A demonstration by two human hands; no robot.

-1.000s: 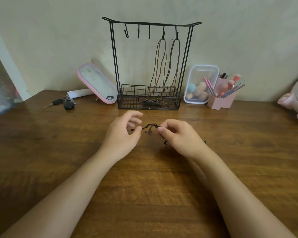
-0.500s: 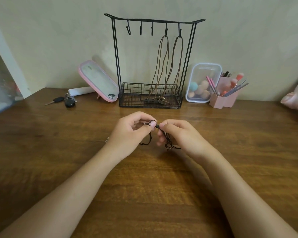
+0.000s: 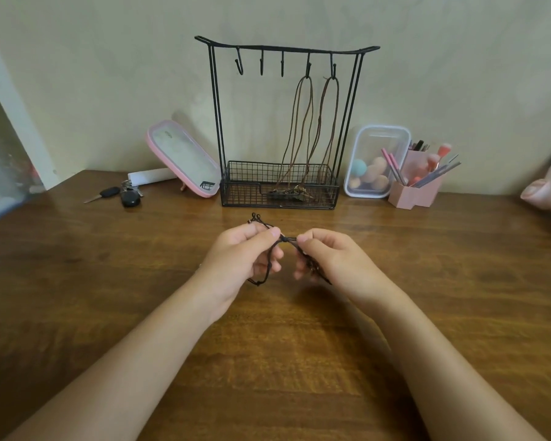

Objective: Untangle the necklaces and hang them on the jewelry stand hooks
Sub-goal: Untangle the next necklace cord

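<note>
Dark, thin cord necklace (image 3: pixel 269 249), knotted along its length, is stretched between both hands above the brown wooden tabletop (image 3: pixel 109 281), near the middle of the scene. The left hand (image 3: pixel 240 261) pinches the cord between thumb and forefinger, and the right hand (image 3: pixel 331 261) pinches it just beside, so the left grip and the right grip are each closed on the same dark cord, with a small knot held between the fingertips. One second ago the hands were a little apart with the cord nearly straight between them; half a second ago they had drawn together. Now a short looped end sticks up on the far side of the left hand, and a loop hangs down below it, while more cord trails under the right hand. That suggests the tangle is being worked open at the knot, and this necklace is not yet free to hang.

At the far edge stands the black wire jewelry stand (image 3: pixel 283 122) with a mesh basket base. Two brown cord necklaces (image 3: pixel 315 122) already hang from its two right hooks, their ends lying in the basket; the three left hooks (image 3: pixel 261 63) are bare. I judge the job partly done, with one of those free hooks likely meant for the dark cord.
</note>
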